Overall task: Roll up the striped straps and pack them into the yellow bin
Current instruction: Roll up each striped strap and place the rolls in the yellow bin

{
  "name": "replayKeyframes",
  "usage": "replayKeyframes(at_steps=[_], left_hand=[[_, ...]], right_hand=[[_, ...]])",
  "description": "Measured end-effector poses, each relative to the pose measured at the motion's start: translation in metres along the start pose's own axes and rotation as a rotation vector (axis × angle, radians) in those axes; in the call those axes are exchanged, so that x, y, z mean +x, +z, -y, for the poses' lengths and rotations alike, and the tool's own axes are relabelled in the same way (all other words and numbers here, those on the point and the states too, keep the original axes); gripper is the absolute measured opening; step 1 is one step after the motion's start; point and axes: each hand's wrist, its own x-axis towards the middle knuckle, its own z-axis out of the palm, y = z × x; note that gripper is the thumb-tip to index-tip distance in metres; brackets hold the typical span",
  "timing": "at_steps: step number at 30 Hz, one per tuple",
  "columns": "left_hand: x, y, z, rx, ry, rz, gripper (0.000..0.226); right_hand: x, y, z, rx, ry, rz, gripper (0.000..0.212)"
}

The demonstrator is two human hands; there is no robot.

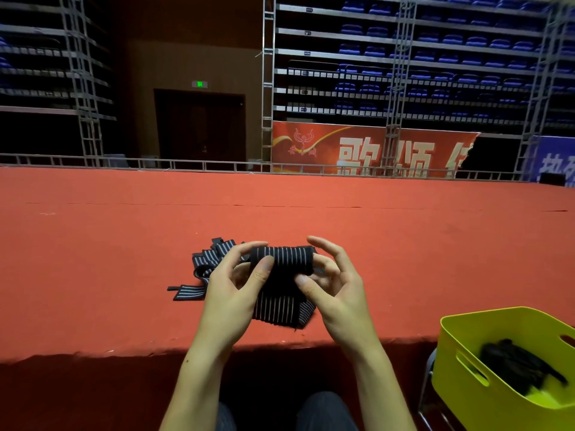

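Two hands, left (231,287) and right (334,286), each grip pinching a half-rolled strap (281,259) above the counter (93,259); bin (466,387) at right

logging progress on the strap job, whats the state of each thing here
strap in hands: partly rolled, loose end hanging down to the carpet
left hand: pinches the roll's left end
right hand: pinches the roll's right side
loose straps: unrolled, heaped on the red carpet behind the left hand
yellow bin: upright, off the stage edge, dark items inside, blurred
door: closed
exit sign: lit green
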Motion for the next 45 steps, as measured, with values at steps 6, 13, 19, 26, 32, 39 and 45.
replayKeyframes(at_steps=[6,13,19,26,32,39,45], left_hand=[[-0.0030,-0.0021,0.0005,-0.005,-0.003,0.059,0.029],[-0.0049,-0.0018,-0.0011,-0.008,-0.019,0.074,0.036],[-0.0008,0.0019,0.0006,-0.086,-0.079,0.000,0.039],[0.0020,0.0020,0.0062,-0.100,-0.071,-0.057,0.029],[0.0007,-0.0026,0.0034,-0.068,-0.019,-0.040,0.034],[-0.0011,-0.0054,0.0022,-0.004,0.009,0.049,0.035],[-0.0025,-0.0045,-0.0017,-0.081,-0.026,0.061,0.033]], right_hand=[[0.0015,0.0045,0.0018,0.009,0.115,-0.066,0.043],[0.0016,0.0057,0.0019,0.048,0.064,-0.096,0.032],[-0.0006,0.0050,0.0058,0.152,0.032,-0.029,0.041],[-0.0021,0.0056,0.0003,0.102,-0.009,0.027,0.046],[0.0009,0.0055,-0.0020,0.032,-0.005,0.053,0.053],[0.0027,0.0073,-0.0011,-0.104,0.019,0.002,0.040],[0.0030,0.0051,0.0007,-0.026,-0.032,0.027,0.040]])
